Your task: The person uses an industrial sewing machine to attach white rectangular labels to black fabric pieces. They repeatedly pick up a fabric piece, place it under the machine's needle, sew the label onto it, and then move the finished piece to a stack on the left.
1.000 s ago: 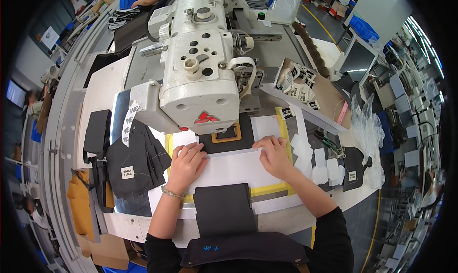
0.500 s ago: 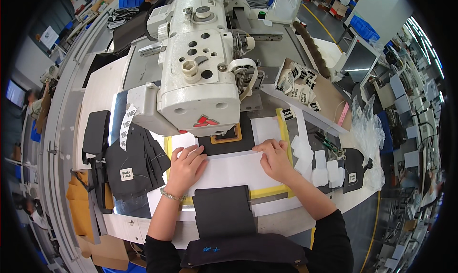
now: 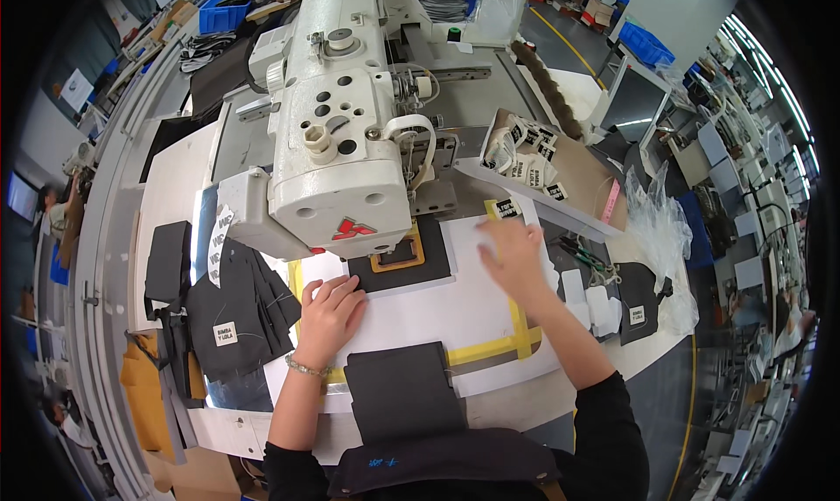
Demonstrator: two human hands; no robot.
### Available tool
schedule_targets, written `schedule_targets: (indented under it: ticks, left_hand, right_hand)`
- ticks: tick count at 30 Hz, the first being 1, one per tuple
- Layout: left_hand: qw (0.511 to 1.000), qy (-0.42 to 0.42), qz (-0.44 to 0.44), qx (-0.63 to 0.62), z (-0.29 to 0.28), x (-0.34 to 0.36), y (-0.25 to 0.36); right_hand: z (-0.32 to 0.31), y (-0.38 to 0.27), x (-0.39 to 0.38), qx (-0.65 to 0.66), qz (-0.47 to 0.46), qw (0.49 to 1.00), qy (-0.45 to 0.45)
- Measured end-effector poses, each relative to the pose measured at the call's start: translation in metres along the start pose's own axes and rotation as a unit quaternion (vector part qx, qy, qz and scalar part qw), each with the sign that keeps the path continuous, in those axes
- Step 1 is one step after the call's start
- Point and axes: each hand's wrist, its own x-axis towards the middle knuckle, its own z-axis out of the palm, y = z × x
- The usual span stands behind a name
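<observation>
A white industrial sewing machine (image 3: 324, 177) stands over a yellow frame (image 3: 420, 243) on a black piece (image 3: 385, 280) in a white template (image 3: 420, 317) edged with yellow tape. My left hand (image 3: 331, 313) rests on the template at the black piece's lower-left edge, fingers apart and lightly bent, holding nothing visible. My right hand (image 3: 512, 254) is raised over the template's upper right, slightly blurred, thumb apart from the fingers, with nothing visible in it. It is near a small printed label (image 3: 505, 208). A stack of dark panels (image 3: 389, 378) lies at the front edge.
Dark cut pieces (image 3: 241, 317) lie at the left. At the right are a cardboard box (image 3: 582, 212) of labels, green-handled snips (image 3: 582, 258), white pieces (image 3: 591, 313), crumpled plastic (image 3: 665, 256) and a dark pouch-shaped piece (image 3: 639, 291). Other people (image 3: 57, 208) sit in the background.
My right hand has lifted from the template's edge and moved up and to the right. My left hand stays on the template. The whole view has shifted slightly.
</observation>
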Motion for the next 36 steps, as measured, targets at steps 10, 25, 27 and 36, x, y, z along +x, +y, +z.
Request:
schedule_targets:
  ticks: [10,25,27,36]
  left_hand:
    - [1.000,-0.004,0.016,-0.013,-0.002,0.002,-0.001]
    - [0.931,-0.029,-0.167,-0.322,-0.020,0.020,0.039]
    - [0.875,-0.061,-0.234,-0.419,-0.020,0.027,0.047]
    - [0.860,-0.038,-0.248,-0.444,-0.001,0.037,0.038]
  right_hand:
    - [0.004,0.088,0.016,0.041,0.183,0.982,-0.019]
    - [0.004,-0.015,0.018,0.510,0.275,0.788,-0.208]
    - [0.011,-0.037,0.013,0.562,0.258,0.745,-0.250]
    - [0.015,-0.063,0.025,0.525,0.275,0.748,-0.299]
